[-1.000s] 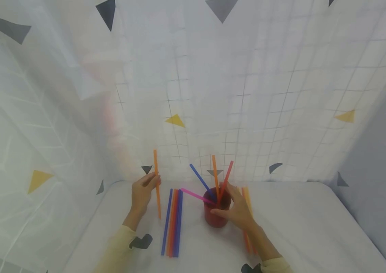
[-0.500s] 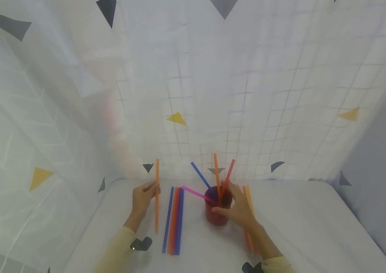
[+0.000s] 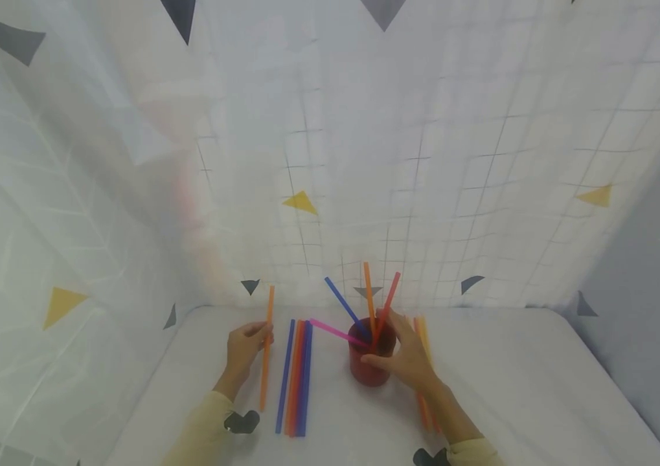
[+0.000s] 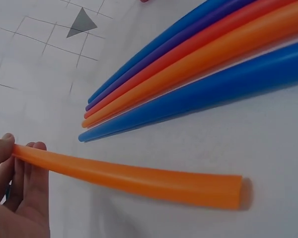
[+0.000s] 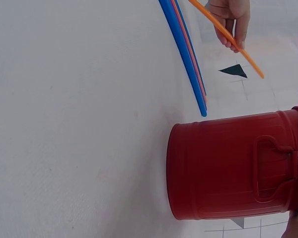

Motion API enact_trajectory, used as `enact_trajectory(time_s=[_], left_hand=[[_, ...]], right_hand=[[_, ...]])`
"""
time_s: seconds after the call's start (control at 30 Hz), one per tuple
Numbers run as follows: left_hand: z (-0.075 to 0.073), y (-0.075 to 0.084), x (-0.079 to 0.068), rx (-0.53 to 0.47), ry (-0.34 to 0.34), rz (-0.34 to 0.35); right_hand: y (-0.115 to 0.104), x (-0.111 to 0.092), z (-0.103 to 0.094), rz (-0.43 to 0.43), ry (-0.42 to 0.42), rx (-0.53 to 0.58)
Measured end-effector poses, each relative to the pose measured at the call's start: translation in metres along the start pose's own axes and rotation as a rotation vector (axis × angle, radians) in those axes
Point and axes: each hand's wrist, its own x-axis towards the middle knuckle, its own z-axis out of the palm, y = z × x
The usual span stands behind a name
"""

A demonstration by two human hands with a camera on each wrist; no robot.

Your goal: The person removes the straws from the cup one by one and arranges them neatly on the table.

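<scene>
An orange straw is pinched between the thumb and fingers of my left hand, left of a row of straws. In the left wrist view, the free part of this orange straw extends toward the camera over the white surface. My right hand grips a small red bucket near its rim, thumb on the near side and fingers behind. Out of the bucket lean a blue straw, an orange straw, a red straw and a pink straw. Their lower ends are hidden inside.
Between left hand and bucket lie several straws side by side, among them a blue straw and a red straw. More orange and yellow straws lie partly under the right forearm. A patterned white sheet rises behind the white table.
My left hand has come down slightly, and its orange straw has dropped lower, its bottom end swinging left toward me. My right hand and the bucket have stayed in place.
</scene>
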Motion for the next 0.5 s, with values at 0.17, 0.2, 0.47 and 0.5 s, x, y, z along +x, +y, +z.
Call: enact_trajectory(time_s=[0.17, 0.2, 0.47, 0.5], left_hand=[[0.003, -0.008, 0.001, 0.009, -0.005, -0.050], [0.003, -0.010, 0.001, 0.030, -0.005, -0.056], [0.003, -0.025, 0.000, 0.155, 0.009, -0.032], [0.003, -0.026, 0.000, 0.167, 0.008, -0.022]], right_hand=[[-0.001, 0.000, -0.001, -0.021, 0.004, 0.001], [-0.001, 0.000, -0.001, -0.024, 0.005, -0.001], [-0.001, 0.000, 0.000, -0.024, 0.013, 0.007], [-0.001, 0.000, 0.000, -0.023, 0.011, 0.006]])
